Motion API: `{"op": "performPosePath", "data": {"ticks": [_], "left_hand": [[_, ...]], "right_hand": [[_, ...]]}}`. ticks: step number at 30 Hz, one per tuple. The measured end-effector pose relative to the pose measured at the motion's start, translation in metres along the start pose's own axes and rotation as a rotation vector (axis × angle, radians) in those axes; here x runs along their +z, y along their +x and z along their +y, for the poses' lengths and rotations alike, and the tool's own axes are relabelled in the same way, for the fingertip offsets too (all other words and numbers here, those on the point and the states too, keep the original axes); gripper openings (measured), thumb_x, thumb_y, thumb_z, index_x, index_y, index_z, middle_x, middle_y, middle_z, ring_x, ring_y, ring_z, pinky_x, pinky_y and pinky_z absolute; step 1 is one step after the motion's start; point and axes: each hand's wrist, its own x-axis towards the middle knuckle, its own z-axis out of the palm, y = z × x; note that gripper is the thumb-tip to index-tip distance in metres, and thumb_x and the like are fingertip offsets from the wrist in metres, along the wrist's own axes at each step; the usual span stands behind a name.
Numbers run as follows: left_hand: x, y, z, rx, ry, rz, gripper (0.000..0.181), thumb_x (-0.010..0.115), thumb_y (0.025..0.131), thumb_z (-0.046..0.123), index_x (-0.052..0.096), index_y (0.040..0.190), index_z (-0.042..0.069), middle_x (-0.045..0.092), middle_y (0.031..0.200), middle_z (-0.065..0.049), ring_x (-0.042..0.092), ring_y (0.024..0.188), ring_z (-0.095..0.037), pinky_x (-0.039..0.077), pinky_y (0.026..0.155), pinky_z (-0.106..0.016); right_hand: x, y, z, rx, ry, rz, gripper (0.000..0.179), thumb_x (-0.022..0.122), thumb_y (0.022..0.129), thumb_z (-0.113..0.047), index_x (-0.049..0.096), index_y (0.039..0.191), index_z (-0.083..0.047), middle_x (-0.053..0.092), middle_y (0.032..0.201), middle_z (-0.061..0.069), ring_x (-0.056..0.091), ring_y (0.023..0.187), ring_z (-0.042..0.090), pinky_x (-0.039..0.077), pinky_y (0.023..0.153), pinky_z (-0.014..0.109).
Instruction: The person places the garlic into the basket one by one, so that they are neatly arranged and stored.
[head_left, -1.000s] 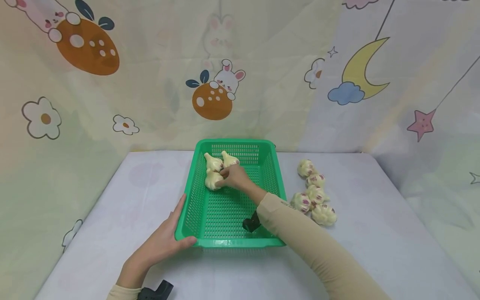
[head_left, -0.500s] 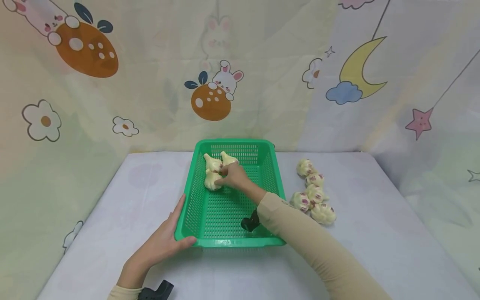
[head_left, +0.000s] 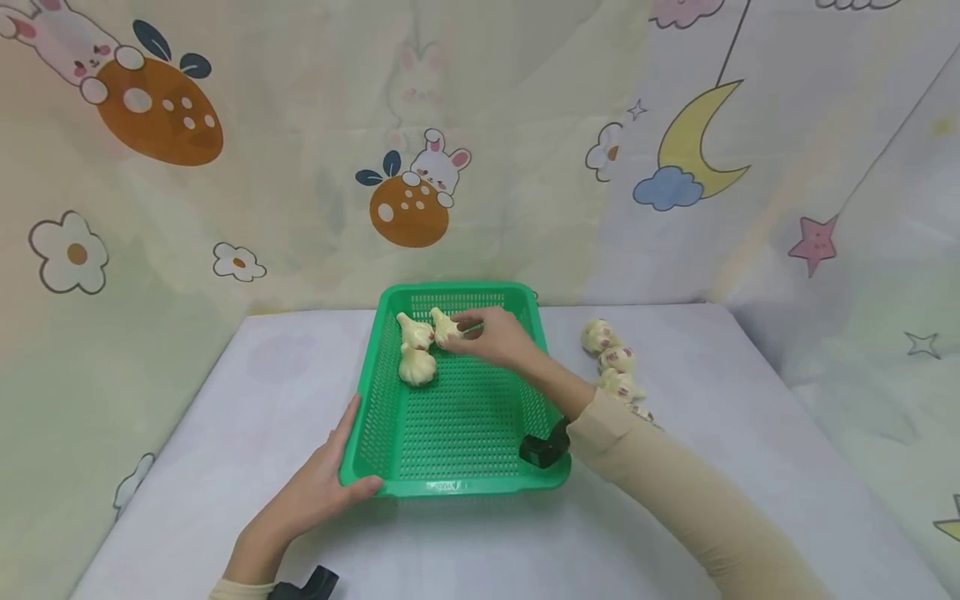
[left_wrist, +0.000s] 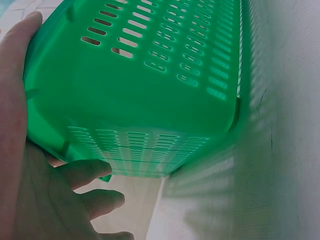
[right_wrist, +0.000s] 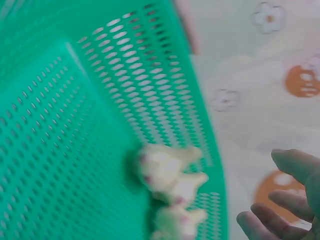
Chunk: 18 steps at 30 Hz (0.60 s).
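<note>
A green plastic basket (head_left: pixel 465 487) with slotted walls stands on the table. Three garlic bulbs lie in its far left part: a stemmed bulb (head_left: pixel 416 332), a second stemmed bulb (head_left: pixel 446 327) to its right, and a rounder bulb (head_left: pixel 417 365) in front. My left hand (head_left: pixel 318 483) rests against the near left corner, its thumb at the front rim; in the left wrist view its loose fingers (left_wrist: pixel 102 200) extend beside the outer wall. My right hand (head_left: pixel 498 335) is over the basket, just right of the second bulb. Its spread fingers (right_wrist: pixel 295 167) hold nothing in the right wrist view.
Right of the basket, several more garlic bulbs (head_left: pixel 617 358) lie in a row on the white-covered table (head_left: pixel 300 367). The right sleeve (head_left: pixel 660 467) hides the nearer ones. A patterned cloth (head_left: pixel 525 167) hangs behind the table. Black wrist mounts (head_left: pixel 546 447) sit on both wrists.
My right hand has let go of the rounder garlic bulb and moved right and slightly back. The left hand still rests on the basket's corner. The head view has shifted slightly.
</note>
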Motion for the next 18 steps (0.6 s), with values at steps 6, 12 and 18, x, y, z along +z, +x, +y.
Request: {"op": "performPosePath", "data": {"ticks": [6, 12, 18], "left_hand": [[-0.001, -0.002, 0.001, -0.010, -0.003, -0.004, 0.106, 0.069, 0.080, 0.036, -0.009, 0.152, 0.031, 0.026, 0.151, -0.024, 0.051, 0.114, -0.030, 0.049, 0.084, -0.046], [0.001, -0.001, -0.001, 0.008, -0.007, -0.004, 0.106, 0.068, 0.081, 0.036, -0.009, 0.153, 0.030, 0.021, 0.154, -0.023, 0.050, 0.118, -0.033, 0.049, 0.085, -0.048], [0.001, 0.000, -0.003, 0.001, -0.001, -0.006, 0.106, 0.068, 0.081, 0.034, -0.010, 0.152, 0.031, 0.024, 0.153, -0.021, 0.051, 0.114, -0.028, 0.049, 0.086, -0.042]], "right_hand": [[-0.060, -0.019, 0.026, 0.053, 0.051, 0.079, 0.056, 0.063, 0.088, -0.048, 0.054, 0.134, -0.019, 0.057, 0.132, 0.006, 0.058, 0.117, 0.026, 0.050, 0.093, 0.040], [-0.116, -0.033, 0.076, 0.158, 0.114, 0.152, 0.065, 0.057, 0.092, -0.048, 0.044, 0.142, -0.010, 0.046, 0.141, 0.016, 0.052, 0.124, 0.033, 0.047, 0.099, 0.043], [-0.141, -0.051, 0.133, 0.073, -0.168, 0.172, 0.056, 0.058, 0.093, -0.041, 0.049, 0.137, -0.008, 0.053, 0.135, 0.018, 0.054, 0.120, 0.037, 0.048, 0.094, 0.050]]}}
